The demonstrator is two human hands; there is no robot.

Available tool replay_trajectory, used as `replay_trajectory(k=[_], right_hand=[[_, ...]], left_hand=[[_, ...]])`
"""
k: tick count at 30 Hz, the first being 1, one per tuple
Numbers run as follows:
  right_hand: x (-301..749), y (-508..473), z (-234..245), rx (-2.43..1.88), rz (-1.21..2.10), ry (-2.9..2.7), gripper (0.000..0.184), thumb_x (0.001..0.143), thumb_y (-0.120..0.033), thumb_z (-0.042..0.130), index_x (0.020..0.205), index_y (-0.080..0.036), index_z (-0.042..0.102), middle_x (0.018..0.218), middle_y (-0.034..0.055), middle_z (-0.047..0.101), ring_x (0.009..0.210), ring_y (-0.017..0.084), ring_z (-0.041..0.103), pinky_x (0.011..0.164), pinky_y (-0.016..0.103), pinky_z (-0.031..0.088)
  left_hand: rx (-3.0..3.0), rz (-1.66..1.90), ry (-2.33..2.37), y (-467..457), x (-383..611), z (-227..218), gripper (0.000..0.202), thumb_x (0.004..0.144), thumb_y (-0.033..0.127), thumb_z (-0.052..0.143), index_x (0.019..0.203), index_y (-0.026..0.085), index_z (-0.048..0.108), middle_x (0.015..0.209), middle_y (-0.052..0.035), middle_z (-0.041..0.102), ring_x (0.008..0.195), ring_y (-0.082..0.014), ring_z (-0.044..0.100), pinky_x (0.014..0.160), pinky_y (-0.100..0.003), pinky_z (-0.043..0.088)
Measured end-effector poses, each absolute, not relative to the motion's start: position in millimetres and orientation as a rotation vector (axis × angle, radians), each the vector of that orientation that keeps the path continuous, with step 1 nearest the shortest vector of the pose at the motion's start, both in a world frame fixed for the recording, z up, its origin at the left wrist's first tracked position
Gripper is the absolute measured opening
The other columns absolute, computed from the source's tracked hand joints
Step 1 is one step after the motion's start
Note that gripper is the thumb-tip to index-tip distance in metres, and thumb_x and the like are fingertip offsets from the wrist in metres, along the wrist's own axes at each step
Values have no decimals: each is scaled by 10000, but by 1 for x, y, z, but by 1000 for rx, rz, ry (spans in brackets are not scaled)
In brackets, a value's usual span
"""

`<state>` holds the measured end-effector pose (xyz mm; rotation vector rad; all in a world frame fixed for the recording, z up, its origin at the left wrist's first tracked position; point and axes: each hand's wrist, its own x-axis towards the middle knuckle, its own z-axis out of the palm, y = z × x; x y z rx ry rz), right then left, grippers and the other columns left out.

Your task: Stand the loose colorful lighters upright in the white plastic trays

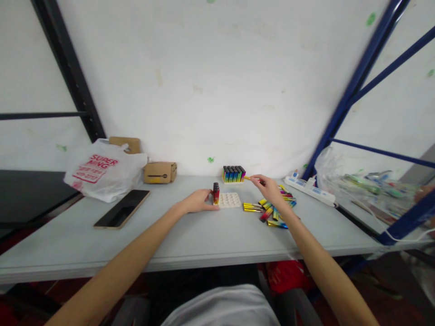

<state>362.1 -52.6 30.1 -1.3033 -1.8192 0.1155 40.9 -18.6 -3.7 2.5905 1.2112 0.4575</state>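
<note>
My left hand closes round the left end of a white tray with rows of holes, thumb along its near corner. In that end stand several red lighters with black tops, in a row beside my fingers. My right hand is raised at the right, its fingers pinching a slim gold lighter that points left. Behind the tray stands a full block of upright rainbow-coloured lighters on a white base. Under and beside my right wrist lies a loose pile of shiny multicoloured lighters.
On the left lie a phone, a white plastic bag and a small cardboard box. A white power strip runs along the right, near a blue metal frame. A wall closes off the back of the table.
</note>
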Motion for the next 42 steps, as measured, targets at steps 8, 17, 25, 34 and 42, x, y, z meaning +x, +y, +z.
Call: replay_trajectory(k=[8, 17, 25, 34, 42], right_hand=[[288, -14, 25, -954, 793, -1480, 474, 775, -585, 692, 978, -157, 719, 813, 48, 708, 695, 146, 591, 643, 266, 491], [282, -40, 17, -800, 1153, -1636, 447, 825, -582, 672, 1036, -188, 666, 991, 70, 701, 954, 203, 651, 846, 364, 553], [276, -39, 8, -772, 1194, -1541, 420, 855, -596, 614, 1029, -214, 596, 575, -99, 320, 438, 77, 320, 417, 199, 349], [270, -32, -8, -1093, 650, -1767, 506, 898, -660, 456, 700, -197, 507, 560, -55, 355, 522, 109, 337, 490, 243, 249], [258, -38, -12, -1203, 466, -1656, 397, 849, -485, 450, 571, -220, 354, 560, -38, 294, 558, 118, 318, 528, 268, 209]], left_hand=[[2576, 466, 1193, -20, 41, -2, 674, 669, 762, 642, 985, 166, 636, 791, -32, 619, 672, -194, 551, 576, -278, 351], [2566, 492, 1170, -18, 38, -3, 695, 660, 766, 658, 1000, 160, 653, 771, -29, 605, 656, -186, 534, 582, -276, 362], [2547, 382, 1143, -14, 32, -1, 790, 623, 744, 706, 1112, 126, 657, 862, -49, 635, 713, -199, 560, 624, -279, 386], [2518, 403, 1067, -9, 28, -2, 782, 676, 715, 689, 1197, 131, 662, 798, -12, 604, 685, -173, 535, 620, -264, 362], [2544, 430, 1110, -11, 31, -3, 731, 666, 708, 691, 1146, 156, 674, 757, -2, 588, 661, -168, 518, 594, -255, 335]])
